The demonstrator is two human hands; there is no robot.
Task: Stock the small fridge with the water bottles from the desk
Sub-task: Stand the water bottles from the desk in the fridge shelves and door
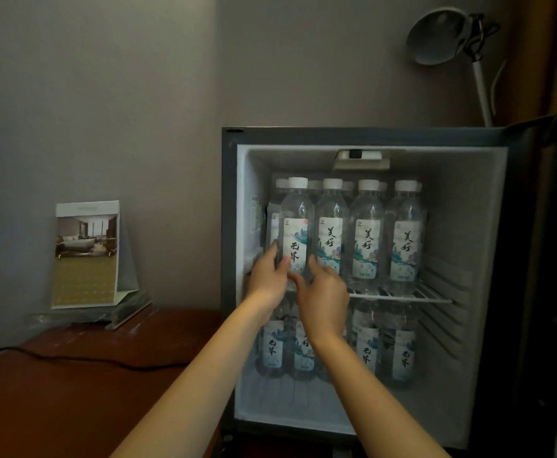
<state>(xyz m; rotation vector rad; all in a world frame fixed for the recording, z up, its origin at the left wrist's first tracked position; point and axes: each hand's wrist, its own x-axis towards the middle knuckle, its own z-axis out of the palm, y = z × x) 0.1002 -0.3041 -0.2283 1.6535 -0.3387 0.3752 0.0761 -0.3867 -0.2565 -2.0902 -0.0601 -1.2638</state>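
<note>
1. The water bottle could be tipped over. It stands at the front left of the wire shelf in the small fridge, and it is held only low down, so a push there could make the top lean.
2. The next bottle could be bumped. It stands just beside the held one, and the whole row is packed tight, so one knock might be passed along the row.
3. The held bottle could be dropped off the front of the shelf if it is let go before its bottom sits flat on the wires. The lower bottles would then be hit.
4. The left hand is placed on the left side of the bottle. Its fingers are half open and bent round the label, with the thumb on the front, so the bottle is gripped.
5. The right hand is placed on the right side, near the bottom. Its fingers are loosely bent round the bottle too, so it is held from both sides.
6. The counter is seen to the left of the fridge, well apart from both hands.
</note>
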